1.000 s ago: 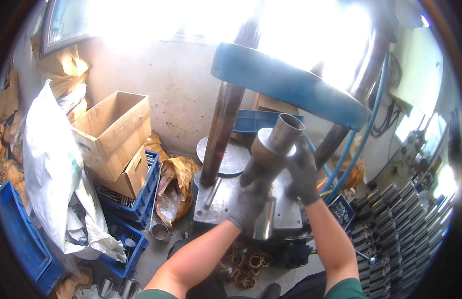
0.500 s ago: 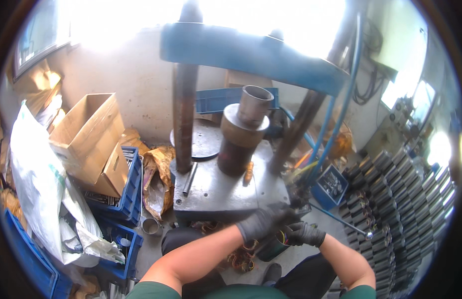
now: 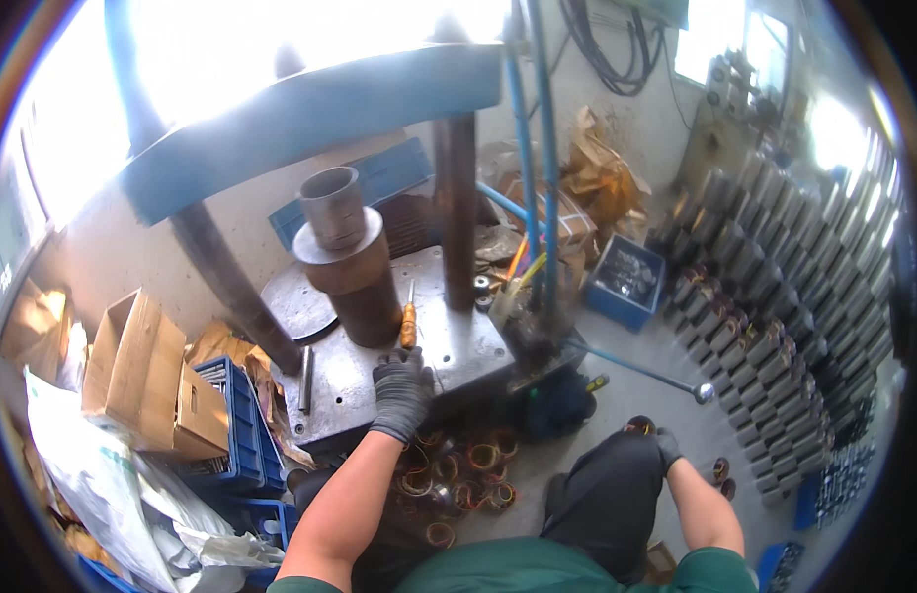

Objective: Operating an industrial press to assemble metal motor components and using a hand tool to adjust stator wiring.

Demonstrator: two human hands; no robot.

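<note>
My gloved left hand [image 3: 402, 393] is at the front of the steel press plate [image 3: 454, 341], its fingers reaching the butt of an orange-handled screwdriver [image 3: 409, 324]. The fingers look loosely apart, not wrapped round the handle. Beside the screwdriver stands a dark cylinder [image 3: 368, 306] with a collar and a grey steel tube [image 3: 332, 219] on top. My gloved right hand [image 3: 667, 449] is closed by my right knee, on a wire-wound motor stator [image 3: 639, 425]. Only the stator's end with its windings shows; my leg hides the rest.
A blue press crossbeam [image 3: 320, 109] spans two posts above the plate. Several wound stators [image 3: 468, 474] lie on the floor below. Rows of metal cylinders [image 3: 775, 287] are stacked at right. A ball-ended lever [image 3: 704, 392] juts out. Cartons [image 3: 147, 366] and blue crates stand at left.
The view has swung right. My left hand has left the stator and moved up to the screwdriver on the plate. My right hand has carried the stator to beside my right knee.
</note>
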